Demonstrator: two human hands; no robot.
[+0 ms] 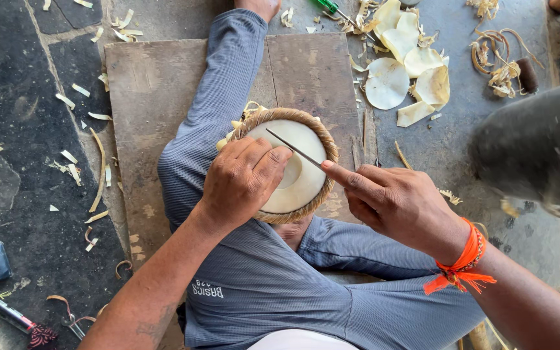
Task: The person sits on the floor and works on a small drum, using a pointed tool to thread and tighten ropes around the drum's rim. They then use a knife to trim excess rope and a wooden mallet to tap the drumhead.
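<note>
A small round drum (296,170) sits head-up between the legs, over the near edge of a board (163,84). Its pale skin is ringed by a braided tan rim. A thin metal blade (296,150) lies slanted across the skin, tip toward the far left rim.

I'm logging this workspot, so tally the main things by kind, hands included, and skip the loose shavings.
Hands: 2, left hand and right hand
Round drum head with braided straw-coloured rim: 1
Thin metal blade: 1
Pale round hide discs: about 5, overlapping
Green-handled screwdriver: 1
Brown wooden boards: 2
Total: about 12
</note>
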